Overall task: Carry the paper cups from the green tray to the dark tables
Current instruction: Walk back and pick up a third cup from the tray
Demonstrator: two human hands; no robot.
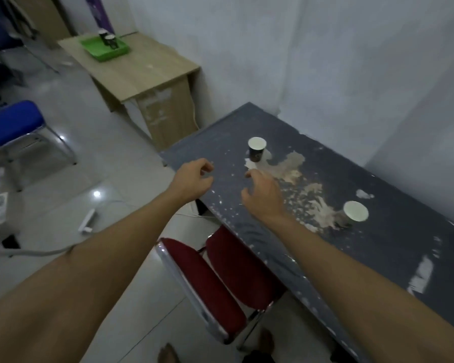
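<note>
Two paper cups stand upright on the dark table (393,258): one dark-printed cup (256,149) near its far left end, another cup (353,213) further right. My right hand (264,195) hovers just in front of the first cup, fingers curled apart, holding nothing. My left hand (194,179) floats over the table's left edge, also empty with loose fingers. Far off on a light wooden desk (142,72) sits the green tray (97,49) with two more dark cups (108,39) in it.
A red-seated chair (215,281) is tucked under the dark table's near edge. A blue chair (13,124) stands at left on the pale tiled floor. White walls bound the tables behind. The dark tabletop has worn, peeling patches.
</note>
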